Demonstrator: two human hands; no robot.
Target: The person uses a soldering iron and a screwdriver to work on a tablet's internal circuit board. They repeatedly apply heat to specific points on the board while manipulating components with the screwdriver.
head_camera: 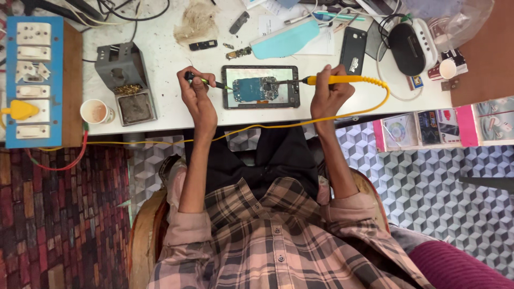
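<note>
We see the soldering iron [342, 80] lying level, tip pointing frame-left onto the blue circuit board [255, 88] | right hand [327, 93] closed round its yellow handle, tip left of grip | left hand [196, 91] pinches tweezers [208, 81], pointing right | opened phone [261, 86] upper centre on worktop [160, 53].

The opened phone [261, 86] lies on the workbench [166, 115] at upper centre of the frame, circuit board [255, 88] set inside it. The left hand [197, 95] sits just left of the phone, its tweezers [206, 81] reaching to the phone's left edge. The right hand [330, 92] sits just right, its soldering iron [342, 80] tip over the board. The iron stand [126, 81] stands further left, a paper cup [96, 112] beside it, the socket board [33, 81] at far left. A second phone [353, 50] lies upper right of the opened one.
</note>
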